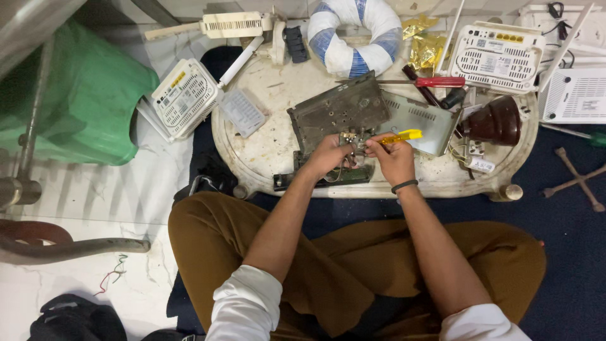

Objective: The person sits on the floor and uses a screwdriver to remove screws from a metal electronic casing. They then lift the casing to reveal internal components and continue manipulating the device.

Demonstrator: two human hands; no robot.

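I sit cross-legged at a low oval white table. A dusty dark metal chassis lies on it. At the chassis's near edge my left hand grips a small metal part. My right hand holds a yellow-handled screwdriver, its tip hidden between my fingers at that part. Beside the chassis, to the right, lies a grey perforated metal cover.
White routers, a red-handled screwdriver, a brown dome-shaped object and a blue-and-white ring crowd the table. A green plastic stool stands left. A cross wrench lies on the dark mat to the right.
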